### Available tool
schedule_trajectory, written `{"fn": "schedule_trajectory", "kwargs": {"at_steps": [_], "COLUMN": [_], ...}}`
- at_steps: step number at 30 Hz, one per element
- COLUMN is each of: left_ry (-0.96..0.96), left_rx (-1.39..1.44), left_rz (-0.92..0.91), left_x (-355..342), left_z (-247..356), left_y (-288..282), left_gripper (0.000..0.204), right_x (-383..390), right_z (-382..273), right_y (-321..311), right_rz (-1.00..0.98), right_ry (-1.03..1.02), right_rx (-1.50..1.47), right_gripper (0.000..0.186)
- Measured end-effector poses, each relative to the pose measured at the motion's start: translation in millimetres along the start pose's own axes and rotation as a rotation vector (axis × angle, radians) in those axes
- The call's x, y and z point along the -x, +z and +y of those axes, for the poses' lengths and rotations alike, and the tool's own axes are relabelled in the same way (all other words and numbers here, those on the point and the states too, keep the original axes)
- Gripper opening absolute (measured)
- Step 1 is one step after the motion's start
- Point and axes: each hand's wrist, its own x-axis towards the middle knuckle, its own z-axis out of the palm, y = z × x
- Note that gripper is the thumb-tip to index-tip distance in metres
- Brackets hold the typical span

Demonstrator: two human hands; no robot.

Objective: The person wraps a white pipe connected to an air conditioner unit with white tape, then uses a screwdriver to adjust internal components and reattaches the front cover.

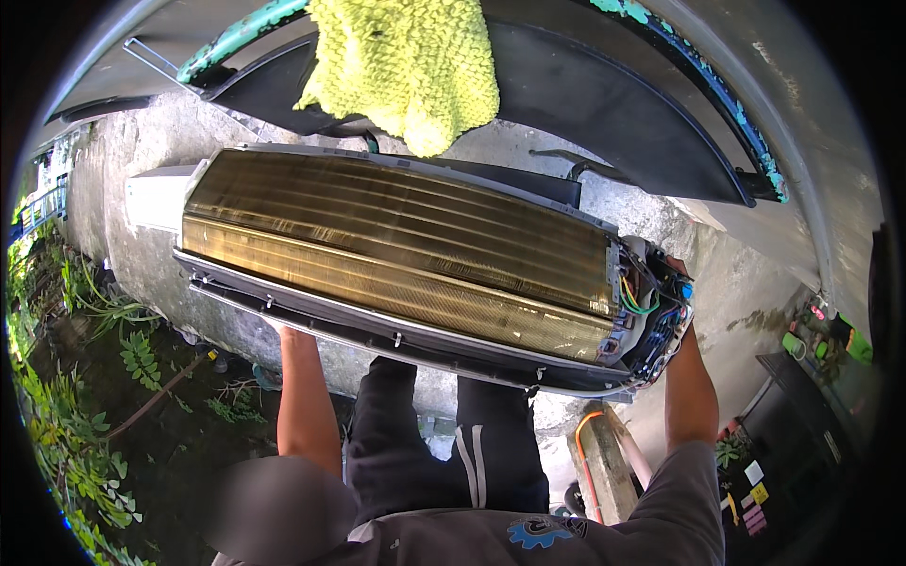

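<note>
Visibly, blue gear emblem (538,534) on shirt (642,538), left hand (287,332) and right hand (686,334) mostly behind finned unit (406,250), grips indiscernible

You wear a dark grey T-shirt (429,536), its short right sleeve (681,491) leaving the right forearm (691,391) bare. A blue gear emblem (540,533) marks the shirt front, right of centre. Two pale grey drawstrings (478,467) line your black trousers (387,453). Your left forearm (307,406) is bare; a blurred patch hides the left sleeve.
</note>
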Motion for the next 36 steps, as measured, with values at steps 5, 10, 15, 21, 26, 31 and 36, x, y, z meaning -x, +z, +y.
{"fn": "schedule_trajectory", "kwargs": {"at_steps": [5, 10, 15, 21, 26, 31, 36], "left_ry": [-0.043, -0.1, -0.146, -0.183, -0.19, -0.194, -0.195], "left_rx": [-0.009, -0.024, -0.039, -0.06, -0.051, -0.036, -0.026], "left_rz": [0.054, 0.123, 0.166, 0.231, 0.215, 0.2, 0.179], "left_x": [8, 33, 63, 91, 92, 86, 85], "left_z": [5, 2, -10, -13, -14, -14, -9], "left_y": [-16, -43, -72, -92, -96, -95, -89], "left_gripper": [0.073, 0.072, 0.072, 0.072, 0.072, 0.071, 0.071], "right_x": [20, 39, 34, 15, 21, 10, 2], "right_z": [4, 20, 33, 28, 19, 11, 2], "right_y": [19, 17, 6, 9, 34, 58, 56], "right_rz": [0.047, 0.101, 0.096, 0.095, 0.02, 0.017, -0.056], "right_ry": [-0.024, -0.037, -0.05, -0.06, 0.039, 0.074, 0.151], "right_rx": [0.007, 0.001, -0.003, 0.031, 0.001, -0.031, 0.06], "right_gripper": [0.069, 0.07, 0.072, 0.075, 0.073, 0.072, 0.072]}}
